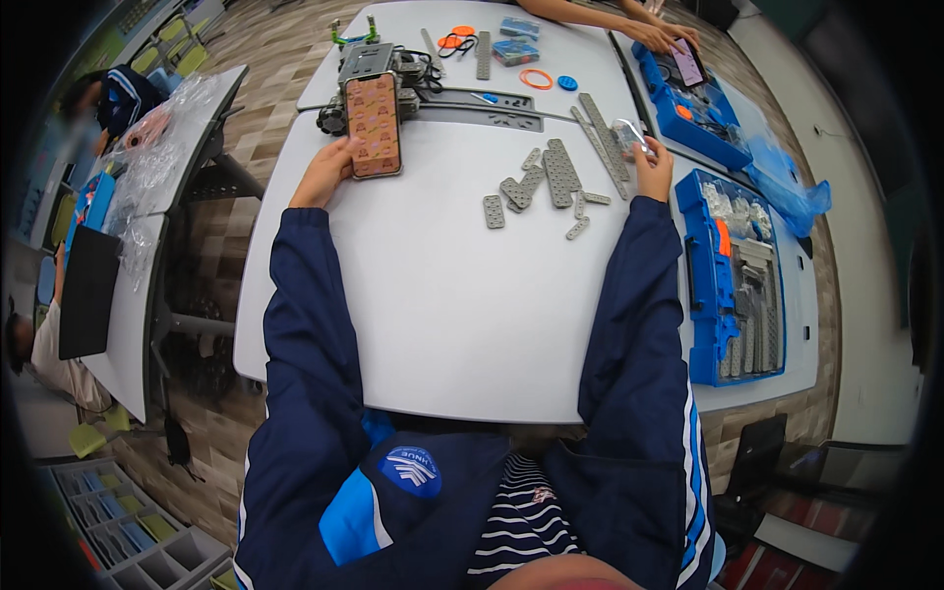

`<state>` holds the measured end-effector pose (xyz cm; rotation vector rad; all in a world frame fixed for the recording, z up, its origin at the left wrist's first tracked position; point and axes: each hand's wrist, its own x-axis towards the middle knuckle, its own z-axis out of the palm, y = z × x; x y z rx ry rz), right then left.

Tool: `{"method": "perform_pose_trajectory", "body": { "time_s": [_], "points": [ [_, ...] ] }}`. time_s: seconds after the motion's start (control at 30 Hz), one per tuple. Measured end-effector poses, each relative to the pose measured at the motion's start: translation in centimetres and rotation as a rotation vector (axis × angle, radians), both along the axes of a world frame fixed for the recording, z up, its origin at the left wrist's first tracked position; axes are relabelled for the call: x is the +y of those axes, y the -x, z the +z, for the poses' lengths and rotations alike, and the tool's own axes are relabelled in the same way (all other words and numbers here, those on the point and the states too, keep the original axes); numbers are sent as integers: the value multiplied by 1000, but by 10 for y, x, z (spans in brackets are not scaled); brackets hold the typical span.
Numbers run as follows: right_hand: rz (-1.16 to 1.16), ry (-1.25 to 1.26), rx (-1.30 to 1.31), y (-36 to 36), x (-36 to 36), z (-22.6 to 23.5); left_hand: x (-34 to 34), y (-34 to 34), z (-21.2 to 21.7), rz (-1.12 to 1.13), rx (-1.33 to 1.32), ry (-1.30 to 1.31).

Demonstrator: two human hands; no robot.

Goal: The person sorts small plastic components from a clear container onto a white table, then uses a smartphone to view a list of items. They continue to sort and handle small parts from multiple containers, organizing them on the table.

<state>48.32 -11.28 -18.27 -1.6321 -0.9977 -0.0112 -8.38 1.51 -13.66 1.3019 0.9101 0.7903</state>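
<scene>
My left hand [326, 173] is closed round the lower left edge of a smartphone [376, 128] with a pinkish patterned screen, its fingers partly hidden behind it. The phone stands up in front of a grey metal robot build [368, 63] with dark wheels. At the right, my right hand [652, 171] pinches a small clear plastic bag [626, 134]; what the bag contains is too small to tell. Long grey perforated metal bars [601, 147] lie just left of that hand. Several shorter perforated plates [560, 173] are strewn nearer the table's middle.
A blue case [696, 275] of metal parts lies open at the right. Beyond it, another person's hands [657, 35] hold a phone over a second blue case [678, 118]. Orange rings [536, 79], a blue disc [567, 84] and small blue boxes [517, 51] sit at the back.
</scene>
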Motion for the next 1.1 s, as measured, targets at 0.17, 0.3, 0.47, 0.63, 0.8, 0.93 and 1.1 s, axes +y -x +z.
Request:
{"method": "perform_pose_trajectory", "body": {
  "time_s": [0.17,0.3,0.47,0.63,0.8,0.93,1.1],
  "points": [
    [-10,-13,-39,3,-1,1,4,1,-4,91,-173,41],
    [-4,-12,-21,7,-2,4,11,1,-11,25,-386,72],
    [-2,-8,-10,8,-3,5,21,-4,-21,16,-488,133],
    [-8,-10,17,8,-3,5,21,-4,-22,46,-501,127],
    [-14,-10,-16,8,-3,4,20,-4,-22,71,-486,122],
    [-27,1,10,7,-1,2,21,-4,-23,87,-491,132],
    [-5,-9,0,4,0,0,22,-3,-25,62,-517,124]
  ]
}}
